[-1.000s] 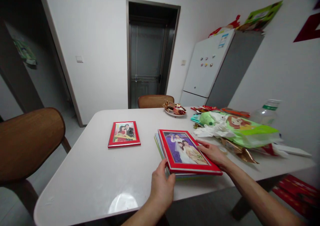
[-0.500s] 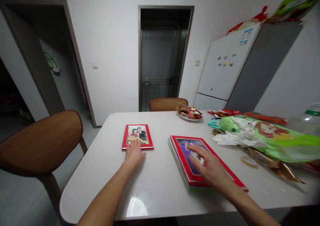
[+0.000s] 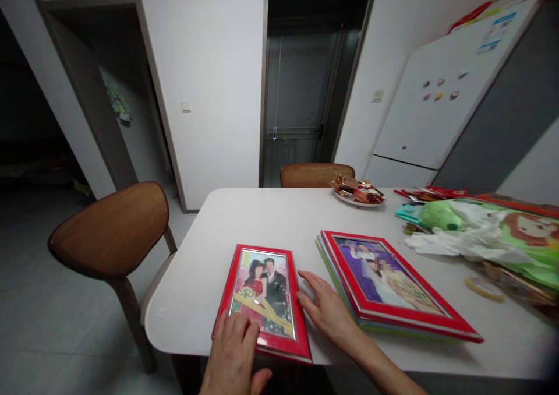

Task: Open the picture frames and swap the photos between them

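A red picture frame (image 3: pixel 301 339) with a photo of a couple lies face up near the table's front edge. My left hand (image 3: pixel 236 348) rests on its lower left part, fingers extended and thumb apart. Along the frame's right side, my right hand (image 3: pixel 327 310) has its fingertips at the edge, fingers stretched and holding nothing. To the right of that hand lies a stack of picture frames (image 3: pixel 375 307). Its top one is red, with a wedding photo on a purple background; green and grey edges show beneath.
On the white table (image 3: pixel 262 217) are a plate of wrapped items (image 3: pixel 358 200), a tape roll (image 3: pixel 484 289) and, at right, a green bag (image 3: pixel 519 258) with crumpled tissue (image 3: pixel 463 240). Wooden chairs stand left (image 3: pixel 111 232) and behind (image 3: pixel 317 175).
The single red frame has come closer to the front edge under my left hand. My right hand has left the stack and moved left to that frame. The view has shifted left.
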